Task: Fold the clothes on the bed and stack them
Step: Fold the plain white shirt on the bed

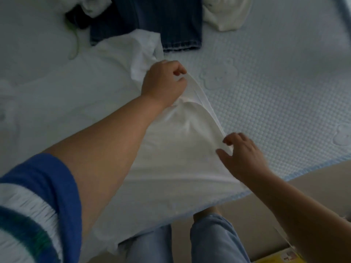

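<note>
A white garment point(171, 149) lies spread on the pale blue bed point(275, 101), reaching the near edge. My left hand point(164, 83) grips its right edge near the top and lifts it off the mattress. My right hand point(241, 154) pinches the same edge lower down, close to the bed's near side. The fabric hangs taut between the two hands. Dark blue jeans point(152, 21) lie flat at the far side, partly under the white garment's upper end.
A cream garment point(226, 12) is bunched at the far right, white and dark clothes point(85, 10) are heaped at the far left. A green strap point(75, 42) trails beside them. The floor and my legs in light jeans point(209, 240) are below the bed edge.
</note>
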Demonstrator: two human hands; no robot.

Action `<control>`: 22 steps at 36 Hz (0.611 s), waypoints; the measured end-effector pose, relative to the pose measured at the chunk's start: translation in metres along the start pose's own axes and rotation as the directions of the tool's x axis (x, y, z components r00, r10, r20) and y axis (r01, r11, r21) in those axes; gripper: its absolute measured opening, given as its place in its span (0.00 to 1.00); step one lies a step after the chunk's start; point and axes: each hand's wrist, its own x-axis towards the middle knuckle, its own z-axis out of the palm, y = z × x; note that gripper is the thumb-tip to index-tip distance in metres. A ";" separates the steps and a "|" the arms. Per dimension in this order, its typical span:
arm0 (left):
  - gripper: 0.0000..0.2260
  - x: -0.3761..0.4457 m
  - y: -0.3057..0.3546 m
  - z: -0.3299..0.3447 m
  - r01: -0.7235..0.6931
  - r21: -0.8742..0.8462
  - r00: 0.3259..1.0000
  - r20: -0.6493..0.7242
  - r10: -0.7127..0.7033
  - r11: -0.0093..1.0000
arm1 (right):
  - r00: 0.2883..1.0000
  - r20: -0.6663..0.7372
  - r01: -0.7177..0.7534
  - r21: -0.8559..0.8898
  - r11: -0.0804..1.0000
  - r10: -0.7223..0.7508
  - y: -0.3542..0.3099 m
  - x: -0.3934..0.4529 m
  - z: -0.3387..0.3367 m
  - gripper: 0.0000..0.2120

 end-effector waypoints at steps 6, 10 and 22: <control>0.08 -0.005 -0.053 -0.043 0.157 -0.012 0.950 -0.272 -0.154 0.988 | 0.976 -0.050 0.219 0.158 0.963 -0.214 -0.092 0.070 -0.007 0.17; 0.14 0.008 -0.093 -0.068 0.246 0.023 0.926 -0.301 -0.228 0.969 | 0.989 -0.045 0.145 0.348 0.926 -0.138 -0.147 0.121 -0.018 0.20; 0.28 0.057 -0.171 -0.091 0.378 0.139 0.925 -0.023 -0.379 0.915 | 0.961 0.232 -0.277 0.808 0.520 0.150 -0.227 0.210 -0.056 0.08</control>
